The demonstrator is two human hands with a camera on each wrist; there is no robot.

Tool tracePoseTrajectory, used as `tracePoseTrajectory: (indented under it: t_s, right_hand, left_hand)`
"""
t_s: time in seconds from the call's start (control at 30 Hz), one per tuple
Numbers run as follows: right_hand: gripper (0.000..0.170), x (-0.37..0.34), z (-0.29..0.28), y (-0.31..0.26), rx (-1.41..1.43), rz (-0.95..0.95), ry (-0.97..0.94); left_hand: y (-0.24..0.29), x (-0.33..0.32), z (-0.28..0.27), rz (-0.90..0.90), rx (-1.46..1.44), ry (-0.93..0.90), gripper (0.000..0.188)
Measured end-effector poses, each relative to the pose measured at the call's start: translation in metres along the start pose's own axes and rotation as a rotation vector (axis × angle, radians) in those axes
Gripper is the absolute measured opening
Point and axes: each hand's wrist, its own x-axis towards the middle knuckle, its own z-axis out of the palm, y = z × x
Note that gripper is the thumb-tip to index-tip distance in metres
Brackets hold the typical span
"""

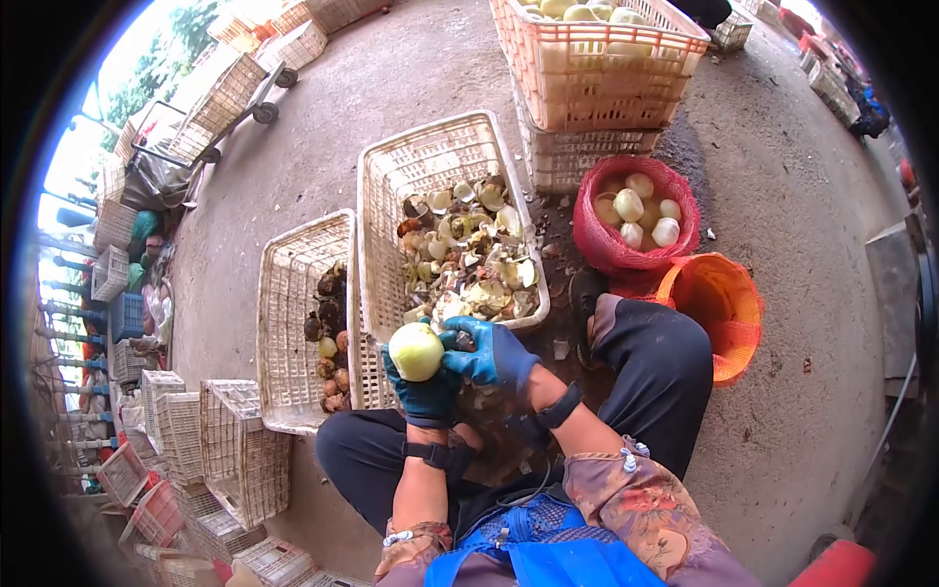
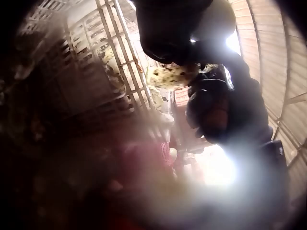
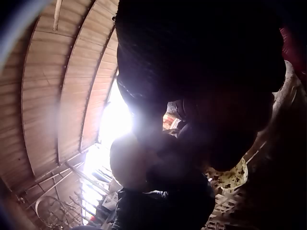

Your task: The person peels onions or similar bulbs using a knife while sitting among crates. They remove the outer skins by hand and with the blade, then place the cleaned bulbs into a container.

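Observation:
A pale, peeled onion is held up in the left hand, which wears a dark teal glove and curls round it from below. The right hand, in a blue glove, is against the onion's right side, its fingers curled round a small dark object that I cannot make out. Just beyond both hands stands a white crate with peelings and scraps in it. Both wrist views are dark; the onion shows between the gloves in the right one.
Left of the scrap crate, another crate holds unpeeled onions. A red mesh bag with peeled onions and an orange bag stand at the right. Stacked crates are behind. The person's knees flank the hands.

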Motion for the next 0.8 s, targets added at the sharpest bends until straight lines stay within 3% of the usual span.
tracePoseTrajectory:
  t_s: [0.07,0.13,0.17,0.2,0.3,0.33,0.47,0.57,0.63,0.7,0.77,0.8]
  right_hand:
    - [0.047,-0.006,-0.004,-0.022,0.145,0.140,0.033]
    - [0.046,-0.011,-0.011,-0.046,-0.228,0.130,0.295]
    - [0.045,-0.011,-0.013,-0.052,-0.416,0.123,0.423]
    - [0.045,0.001,-0.016,-0.012,-0.396,-0.309,0.587]
    - [0.048,-0.016,-0.003,-0.038,-0.418,-0.077,0.527]
    - [0.054,-0.014,-0.002,-0.030,-0.286,-0.009,0.423]
    - [0.057,-0.012,0.009,-0.017,0.039,-0.083,0.174]
    - [0.058,-0.022,0.013,-0.045,0.488,-0.033,-0.022]
    - [0.063,-0.025,0.007,-0.047,0.527,0.030,-0.053]
    - [0.062,-0.028,0.007,-0.047,0.516,0.000,-0.049]
    - [0.069,-0.029,0.010,-0.052,0.560,-0.165,-0.085]
    - [0.071,-0.030,0.010,-0.054,0.522,-0.211,-0.107]
  left_hand:
    - [0.026,0.001,0.009,0.043,0.105,-0.018,0.068]
    - [0.043,0.004,0.013,-0.060,-0.305,-0.140,0.069]
    - [0.043,0.007,0.008,-0.181,-0.791,-0.256,0.071]
    - [0.043,0.009,0.005,-0.301,-1.276,-0.370,0.072]
    - [0.049,0.009,0.007,-0.338,-1.151,-0.116,0.071]
    - [0.051,0.009,0.008,-0.304,-1.098,-0.115,0.071]
    - [0.074,0.010,0.015,-0.143,-0.764,-0.133,0.075]
    - [0.095,0.011,0.022,-0.066,-0.572,-0.165,0.087]
    - [0.101,0.012,0.028,-0.024,-0.508,-0.164,0.091]
    - [0.106,0.008,0.028,-0.099,-0.531,-0.220,0.091]
    - [0.101,0.005,0.024,-0.205,-0.595,-0.275,0.087]
    - [0.102,0.001,0.017,-0.350,-0.658,-0.340,0.080]
